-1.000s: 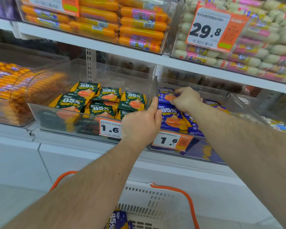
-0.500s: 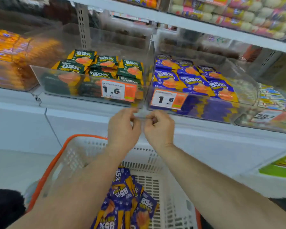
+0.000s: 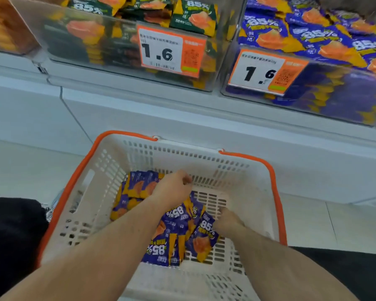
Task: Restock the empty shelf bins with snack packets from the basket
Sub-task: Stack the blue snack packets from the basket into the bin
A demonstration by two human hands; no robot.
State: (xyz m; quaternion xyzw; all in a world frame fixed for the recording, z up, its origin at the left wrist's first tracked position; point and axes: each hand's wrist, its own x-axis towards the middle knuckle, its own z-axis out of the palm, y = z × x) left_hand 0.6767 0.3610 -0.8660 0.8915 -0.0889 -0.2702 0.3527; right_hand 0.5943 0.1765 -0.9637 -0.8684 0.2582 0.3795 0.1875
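Both hands are down inside the white slotted plastic basket with the orange rim and handles (image 3: 109, 168), which sits on the pale floor right below the shelf. The purple-and-orange foil snack packets (image 3: 178, 231) are heaped in the middle and left of the basket bottom, a loose pile with some face up showing "85%" and some flipped.

The left hand (image 3: 172, 190) is over the far part of the pile with its fingers curled under, knuckles up. It sits right on top of the packets at the back left, but the fingertips are hidden, so I can't tell if it actually has one pinched or is just balled up above them. The right hand (image 3: 227, 220) is lower, at the right edge of the pile, touching the nearest packet (the one with the big "85%" facing up). Its fingers point down into the basket and are hidden too, so I can't tell about a grip there either.

Up top, the clear plastic bin with dark green packets (image 3: 117, 40) is on the left, and the clear plastic bin holding more purple packets (image 3: 313, 68) is on the right. Each has a white-and-orange price tag reading 1.6 (image 3: 169, 51) on its front.
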